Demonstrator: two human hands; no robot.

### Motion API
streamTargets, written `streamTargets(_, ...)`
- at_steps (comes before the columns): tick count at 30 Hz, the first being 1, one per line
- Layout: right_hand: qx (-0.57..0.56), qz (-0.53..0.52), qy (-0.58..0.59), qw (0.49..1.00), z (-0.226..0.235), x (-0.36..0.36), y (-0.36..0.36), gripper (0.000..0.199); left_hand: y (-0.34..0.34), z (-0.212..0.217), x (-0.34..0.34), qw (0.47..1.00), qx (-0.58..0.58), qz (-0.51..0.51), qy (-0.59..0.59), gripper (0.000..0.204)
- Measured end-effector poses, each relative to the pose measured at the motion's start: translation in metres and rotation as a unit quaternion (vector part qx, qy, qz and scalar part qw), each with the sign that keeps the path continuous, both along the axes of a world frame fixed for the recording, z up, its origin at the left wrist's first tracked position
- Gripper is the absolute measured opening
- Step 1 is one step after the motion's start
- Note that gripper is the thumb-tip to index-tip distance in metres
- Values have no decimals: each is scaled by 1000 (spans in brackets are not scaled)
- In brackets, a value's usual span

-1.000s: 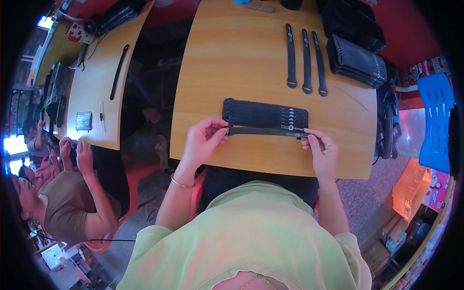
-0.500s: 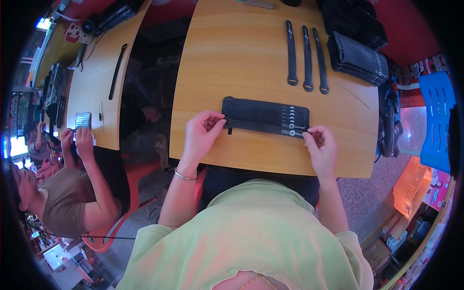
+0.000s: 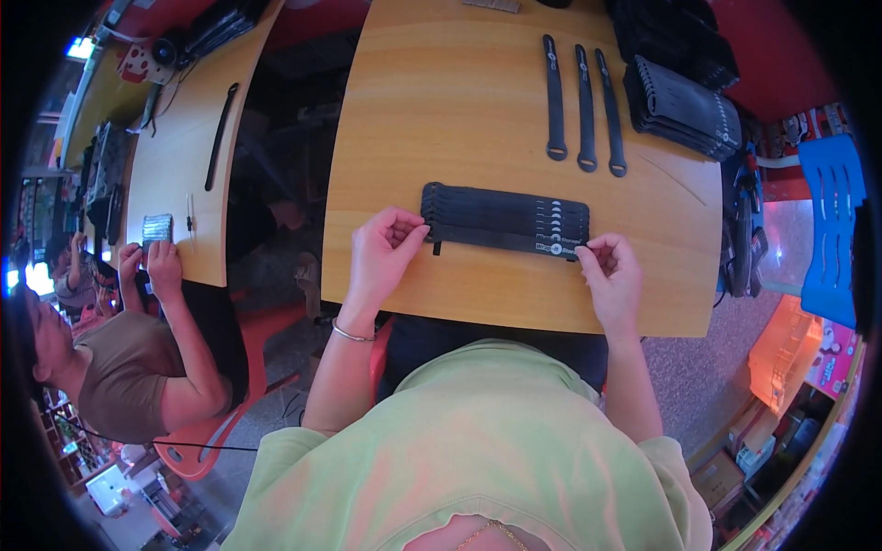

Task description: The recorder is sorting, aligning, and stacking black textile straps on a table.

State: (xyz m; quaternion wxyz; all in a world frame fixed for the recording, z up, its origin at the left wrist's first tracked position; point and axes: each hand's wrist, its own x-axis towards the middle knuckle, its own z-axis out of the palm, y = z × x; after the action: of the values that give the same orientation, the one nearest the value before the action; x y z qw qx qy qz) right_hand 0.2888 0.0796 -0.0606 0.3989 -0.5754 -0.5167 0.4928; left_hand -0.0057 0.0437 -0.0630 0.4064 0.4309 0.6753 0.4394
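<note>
1. Black straps (image 3: 496, 216) lie overlapped in one row on the near part of the wooden table (image 3: 441, 101), at 12 o'clock from the person's body. The left hand (image 3: 390, 246), between 8 and 9 o'clock of the row, pinches the left end of the lowest strap (image 3: 487, 241). The right hand (image 3: 613, 268), at 4 o'clock, pinches its right end. Both pinches look narrow; how firm they are, I cannot tell.

2. If one hand pulls more than the other, the lowest strap could turn askew. Then the white marks (image 3: 555, 221), at 3 o'clock in the row, would lose their even spacing.

3. A small black tab (image 3: 437, 249) sticks out under the row at about 8 o'clock, just beside the left fingertips. It could fold beneath the strap and make a bump, because the fingers partly hide this corner.

4. Whether the straps are fixed to each other, I cannot tell. If they rest only by friction, a fingertip that drags at release may shift the neighbours also.

5. Three loose straps (image 3: 585, 110) lie at 1 o'clock from the row, and a folded stack (image 3: 684, 96) at 2 o'clock. A careless reach might disturb them, or sweep the thin thread (image 3: 673, 178), between 2 and 3 o'clock, in among the straps.
</note>
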Motion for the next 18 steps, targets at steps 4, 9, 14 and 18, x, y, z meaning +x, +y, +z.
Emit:
streamTargets(4, 11, -2, -11, 1000, -2, 1, 0, 16, 1, -1, 1, 1000, -6, 2, 1, 7)
streamTargets(9, 18, -3, -28, 999, -3, -1, 0, 17, 0, -5, 0, 1000, -4, 4, -4, 8)
streamTargets(14, 15, -14, -58, 998, -3, -3, 1, 17, 0, -4, 1, 1000, 2, 3, -6, 7)
streamTargets(18, 16, -13, -72, 997, -2, -4, 3, 17, 0, -6, 1, 1000, 8, 2, 4, 6)
